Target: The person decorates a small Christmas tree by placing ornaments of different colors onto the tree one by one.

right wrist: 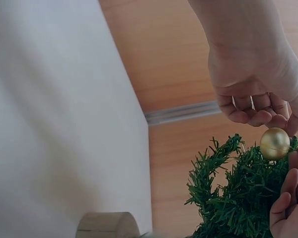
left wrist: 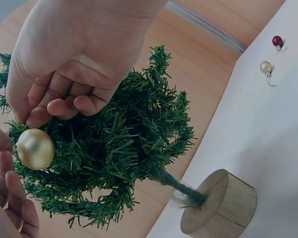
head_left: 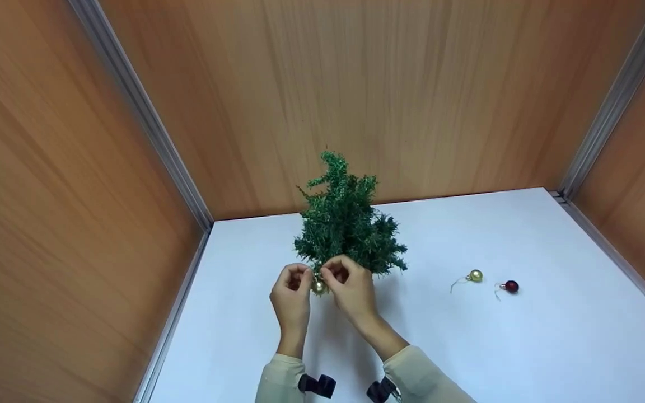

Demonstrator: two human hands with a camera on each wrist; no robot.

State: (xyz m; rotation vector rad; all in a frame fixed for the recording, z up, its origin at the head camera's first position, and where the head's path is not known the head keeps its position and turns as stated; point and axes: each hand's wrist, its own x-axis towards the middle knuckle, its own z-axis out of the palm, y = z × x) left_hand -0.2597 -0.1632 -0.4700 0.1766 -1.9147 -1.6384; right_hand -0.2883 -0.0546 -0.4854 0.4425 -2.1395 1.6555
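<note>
A gold Christmas ball (head_left: 318, 286) hangs at the front lower branches of a small green artificial Christmas tree (head_left: 350, 224). Left of the ball, my left hand (head_left: 290, 299) pinches with thumb and forefinger just at its top, where the hanging string would be; the string itself is hidden. From the other side my right hand (head_left: 354, 291) pinches close by, its fingertips right at the ball and the branch tip. The left wrist view shows the ball (left wrist: 36, 148) between both hands, against the needles. Under the tree, a round wooden base (left wrist: 221, 203) stands on the table.
To the right on the white table (head_left: 552, 347) lie another gold ball (head_left: 475, 275) and a dark red ball (head_left: 511, 286), each with a loose string. Wood-grain panels (head_left: 412, 101) with grey metal corner strips enclose the table at the back and sides.
</note>
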